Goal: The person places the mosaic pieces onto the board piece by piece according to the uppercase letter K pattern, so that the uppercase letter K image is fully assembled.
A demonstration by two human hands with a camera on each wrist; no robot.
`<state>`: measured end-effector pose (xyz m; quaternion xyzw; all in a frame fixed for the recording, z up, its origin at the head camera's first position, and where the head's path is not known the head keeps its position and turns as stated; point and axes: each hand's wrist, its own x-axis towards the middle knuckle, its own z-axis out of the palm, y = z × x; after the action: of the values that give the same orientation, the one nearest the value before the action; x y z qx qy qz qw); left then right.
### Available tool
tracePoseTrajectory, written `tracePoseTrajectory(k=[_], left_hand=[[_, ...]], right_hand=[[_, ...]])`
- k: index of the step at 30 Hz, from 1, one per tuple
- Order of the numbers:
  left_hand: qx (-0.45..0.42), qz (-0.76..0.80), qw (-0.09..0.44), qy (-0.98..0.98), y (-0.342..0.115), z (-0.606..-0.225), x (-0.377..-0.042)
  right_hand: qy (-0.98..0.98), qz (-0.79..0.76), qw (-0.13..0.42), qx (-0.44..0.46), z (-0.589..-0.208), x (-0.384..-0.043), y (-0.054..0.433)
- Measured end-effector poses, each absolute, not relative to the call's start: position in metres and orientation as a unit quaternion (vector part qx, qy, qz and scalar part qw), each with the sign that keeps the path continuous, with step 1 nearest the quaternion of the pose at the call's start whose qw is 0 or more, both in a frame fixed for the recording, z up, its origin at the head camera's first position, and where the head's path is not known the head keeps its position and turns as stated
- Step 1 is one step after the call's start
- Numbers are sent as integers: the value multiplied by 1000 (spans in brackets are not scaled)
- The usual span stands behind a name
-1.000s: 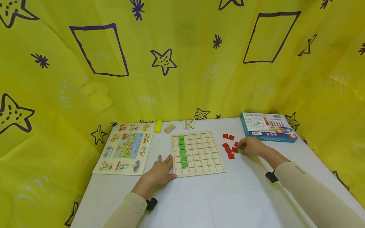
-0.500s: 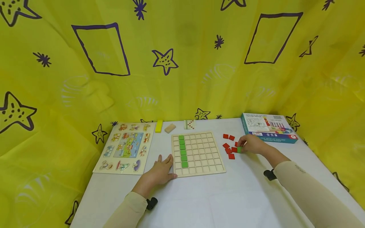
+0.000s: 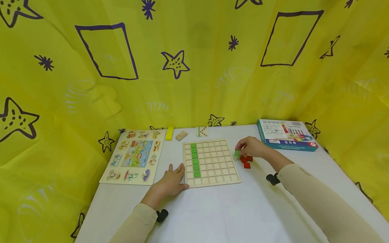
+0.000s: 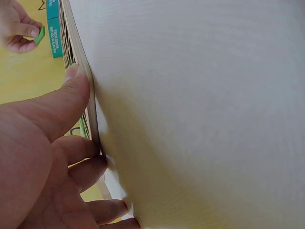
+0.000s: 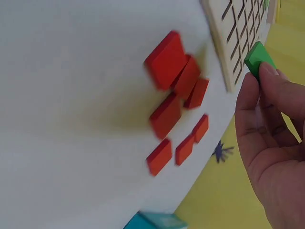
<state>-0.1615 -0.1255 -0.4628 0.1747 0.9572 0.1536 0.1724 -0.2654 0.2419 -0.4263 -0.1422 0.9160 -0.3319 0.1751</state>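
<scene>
A wooden grid board lies on the white table, with a column of green tiles in its second column from the left. My left hand rests at the board's left edge with spread fingers, the thumb at the near corner. In the right wrist view my right hand pinches a loose green tile between thumb and fingers, held above the table. Below it, to the right of the board, lie several red tiles, some overlapping. The head view hides part of this group behind the hand.
A picture puzzle board lies to the left. Behind the grid board are a yellow block, a plain wooden block and a small pattern card. A teal-edged box stands back right, before a yellow curtain.
My right hand has lifted the green tile from the right side of the red tiles and carried it left over them towards the board. The left hand has stayed in place.
</scene>
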Motion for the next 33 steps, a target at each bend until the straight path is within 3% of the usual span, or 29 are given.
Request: tracePoseTrajectory(k=[33], left_hand=[[166,155,175,958,-126,-463,-161]], right_hand=[[853,-358,231,-301,-458,-221,98]])
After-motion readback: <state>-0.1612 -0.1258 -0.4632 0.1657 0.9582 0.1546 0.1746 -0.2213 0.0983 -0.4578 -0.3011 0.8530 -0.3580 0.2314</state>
